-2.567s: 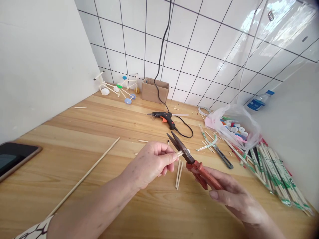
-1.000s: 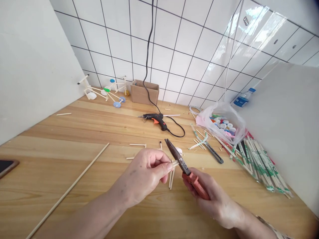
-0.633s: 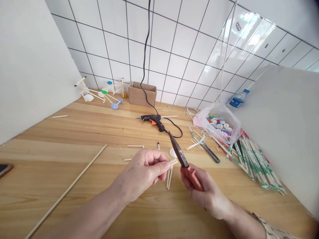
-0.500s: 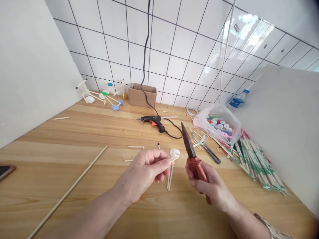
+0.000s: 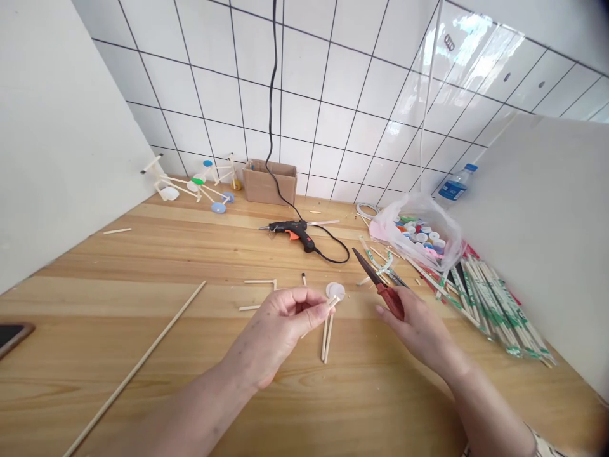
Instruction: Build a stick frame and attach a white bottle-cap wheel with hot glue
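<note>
While I have the left hand (image 5: pixel 290 320) pinching short wooden sticks (image 5: pixel 333 301) above the middle of the desk (image 5: pixel 118 304), the right hand (image 5: pixel 423 330) touches the red-handled pliers (image 5: pixel 381 287) toward the right edge; from here I cannot tell whether it grips them. 2 longer sticks (image 5: pixel 327 341) lie below, the glue gun (image 5: pixel 292 228) toward the back.

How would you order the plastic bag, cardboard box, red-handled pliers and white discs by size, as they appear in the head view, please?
1. Plastic bag
2. Cardboard box and red-handled pliers, unranked: the pliers look longer but slimmer, sit nearer, partly hidden by the right hand
3. White discs
</note>
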### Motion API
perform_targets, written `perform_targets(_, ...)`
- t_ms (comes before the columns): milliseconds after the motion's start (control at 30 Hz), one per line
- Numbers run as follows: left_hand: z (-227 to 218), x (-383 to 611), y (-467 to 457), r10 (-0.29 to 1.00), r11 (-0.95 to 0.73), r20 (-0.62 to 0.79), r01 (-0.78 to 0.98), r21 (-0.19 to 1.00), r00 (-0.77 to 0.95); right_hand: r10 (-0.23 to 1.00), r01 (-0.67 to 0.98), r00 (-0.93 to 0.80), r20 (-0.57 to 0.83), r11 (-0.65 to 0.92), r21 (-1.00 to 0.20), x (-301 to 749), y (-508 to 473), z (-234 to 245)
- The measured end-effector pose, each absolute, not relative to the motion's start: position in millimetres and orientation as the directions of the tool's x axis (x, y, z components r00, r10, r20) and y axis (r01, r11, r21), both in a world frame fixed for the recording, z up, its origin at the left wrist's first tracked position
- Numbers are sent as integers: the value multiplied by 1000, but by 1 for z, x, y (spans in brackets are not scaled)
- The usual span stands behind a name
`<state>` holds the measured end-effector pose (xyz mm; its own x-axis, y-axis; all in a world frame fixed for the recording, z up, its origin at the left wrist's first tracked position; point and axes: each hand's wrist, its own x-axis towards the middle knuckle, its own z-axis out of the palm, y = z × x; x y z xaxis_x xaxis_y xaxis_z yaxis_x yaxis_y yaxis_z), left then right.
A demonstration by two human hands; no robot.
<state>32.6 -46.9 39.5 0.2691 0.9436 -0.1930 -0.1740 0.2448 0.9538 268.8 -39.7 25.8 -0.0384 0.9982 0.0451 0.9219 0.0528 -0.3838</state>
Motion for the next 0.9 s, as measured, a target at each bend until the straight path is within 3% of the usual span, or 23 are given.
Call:
perform_targets(233, 39, 32, -46, 965, 201, -157, -209, 957, 208, 998, 996, 37, -43, -40, -79, 265, -37, 22)
perform_targets(367, 34, 33, -45, 967, 183, -139, -203, 962, 216, 995, 998, 51, 90, -53, 22, 268, -35, 22)
perform_targets(433, 31, 35, -46, 963, 186, -138, -201, 962, 230, 973, 997, -23, 230, 39, -65, 269, -38, 20)
perform_targets(500, 29, 37, -47, 958, 177, -130, -171, 969, 256, 950, 931, -111, 292, 202, -304, 264, -45, 18)
perform_targets(567, 27, 40, -50, 951, 152, -111, -122, 981, 289, 947, 733, -230, 225, 320, -600, 252, -56, 15)
perform_targets(633, 26, 43, -54, 936, 141, -105, -83, 987, 335, 929, 541, -339, 149, 321, -777, 236, -66, 14)
perform_targets(733, 26, 48, -59, 911, 169, -130, -66, 983, 392, 919, 437, -382, 99, 274, -857, 212, -74, 14)
perform_targets(900, 25, 54, -62, 931, 111, -102, -8, 994, 350, 938, 435, -344, 45, 201, -878, 200, -73, 18)
